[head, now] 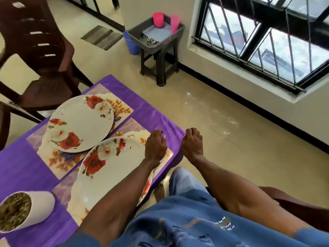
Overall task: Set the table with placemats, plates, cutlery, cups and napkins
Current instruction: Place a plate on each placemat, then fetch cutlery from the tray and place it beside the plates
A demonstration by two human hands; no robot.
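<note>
Left hand: the left hand [155, 146] hangs over the right edge of the near floral placemat [165, 154], fingers loosely curled, holding nothing.
Right hand: the right hand [193, 143] is just off the table's corner, fingers curled loosely, nothing in them.
Near plate: a white round plate with red and white roses [106, 168] lies on the near placemat, partly under the left forearm.
Pot: a white pot filled with dried brownish matter [25, 210] stands on the purple tablecloth [21, 168], at the near left.
Far plate: a second rose-printed white plate [81, 124] sits on the far floral placemat [119, 106].
Chair: a dark brown plastic chair [35, 56] stands beyond the table.
Stool: a dark plastic stool [160, 57] by the wall carries a grey tray [175, 37] holding two pink plastic cups [158, 19], metal cutlery [149, 41] and a flat pale blue sheet [156, 33].
</note>
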